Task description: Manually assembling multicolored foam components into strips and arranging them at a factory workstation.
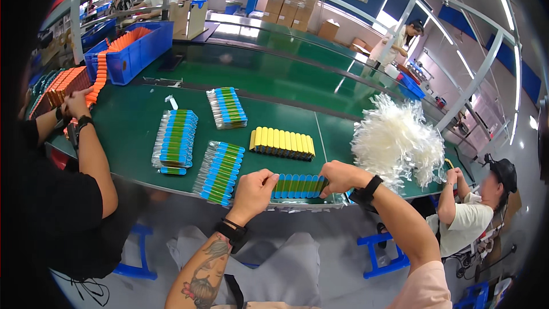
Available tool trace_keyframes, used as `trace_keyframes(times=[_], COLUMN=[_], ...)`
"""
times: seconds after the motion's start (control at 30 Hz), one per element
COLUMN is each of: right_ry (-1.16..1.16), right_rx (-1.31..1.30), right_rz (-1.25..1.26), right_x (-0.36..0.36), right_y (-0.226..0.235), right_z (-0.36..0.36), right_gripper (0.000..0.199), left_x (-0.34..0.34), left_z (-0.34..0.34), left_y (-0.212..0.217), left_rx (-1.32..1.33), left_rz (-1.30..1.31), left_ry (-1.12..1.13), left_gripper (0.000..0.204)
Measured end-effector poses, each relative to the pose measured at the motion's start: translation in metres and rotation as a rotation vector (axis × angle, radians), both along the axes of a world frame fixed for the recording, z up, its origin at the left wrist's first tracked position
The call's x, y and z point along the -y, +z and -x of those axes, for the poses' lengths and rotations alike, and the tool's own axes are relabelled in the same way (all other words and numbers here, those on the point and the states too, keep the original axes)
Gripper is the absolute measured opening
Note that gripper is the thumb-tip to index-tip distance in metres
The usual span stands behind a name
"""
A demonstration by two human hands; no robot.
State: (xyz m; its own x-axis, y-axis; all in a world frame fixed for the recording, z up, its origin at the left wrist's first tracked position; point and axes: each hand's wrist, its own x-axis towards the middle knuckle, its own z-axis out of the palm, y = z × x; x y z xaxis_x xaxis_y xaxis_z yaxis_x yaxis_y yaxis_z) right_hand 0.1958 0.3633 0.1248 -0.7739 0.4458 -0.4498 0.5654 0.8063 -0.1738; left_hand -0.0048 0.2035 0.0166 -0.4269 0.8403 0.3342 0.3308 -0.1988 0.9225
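Note:
At the near edge of the green table, my left hand [254, 192] and my right hand [343, 177] pinch the two ends of a blue-and-green strip [297, 186]. It is made of oblong pieces with rounded ends, side by side. Just beyond it sits a yellow block of similar round-ended pieces [282, 142], dark underneath. Left of my hands lie a fanned blue-and-green stack [219, 171], a second stack [174, 137] and a smaller stack [227, 107]. A heap of white translucent film strips [397, 140] lies beyond my right hand.
On the left a co-worker's hands [77, 103] handle orange strips beside a blue bin [128, 51]. Another person [469, 212] sits at the right end of the table [126, 154]. Metal frame posts [472, 80] rise at the right. A blue stool [386, 254] stands below.

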Motion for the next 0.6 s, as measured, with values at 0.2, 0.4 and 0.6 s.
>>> trace_keyframes(times=[0.2,0.4,0.6], right_ry=[0.090,0.108,0.058], right_rx=[0.028,-0.017,0.089], right_rz=[-0.248,-0.241,-0.148], right_x=[0.006,0.002,0.013], right_y=[0.001,-0.001,0.005], right_z=[0.002,-0.007,-0.004], right_gripper=[0.039,0.032,0.039], left_x=[0.000,-0.003,-0.001], left_z=[-0.002,0.000,0.000], left_y=[0.008,0.001,0.001], left_rx=[-0.013,0.025,0.020], left_rz=[0.021,0.021,0.003], left_ry=[-0.005,-0.022,-0.023], left_gripper=[0.024,0.023,0.022])
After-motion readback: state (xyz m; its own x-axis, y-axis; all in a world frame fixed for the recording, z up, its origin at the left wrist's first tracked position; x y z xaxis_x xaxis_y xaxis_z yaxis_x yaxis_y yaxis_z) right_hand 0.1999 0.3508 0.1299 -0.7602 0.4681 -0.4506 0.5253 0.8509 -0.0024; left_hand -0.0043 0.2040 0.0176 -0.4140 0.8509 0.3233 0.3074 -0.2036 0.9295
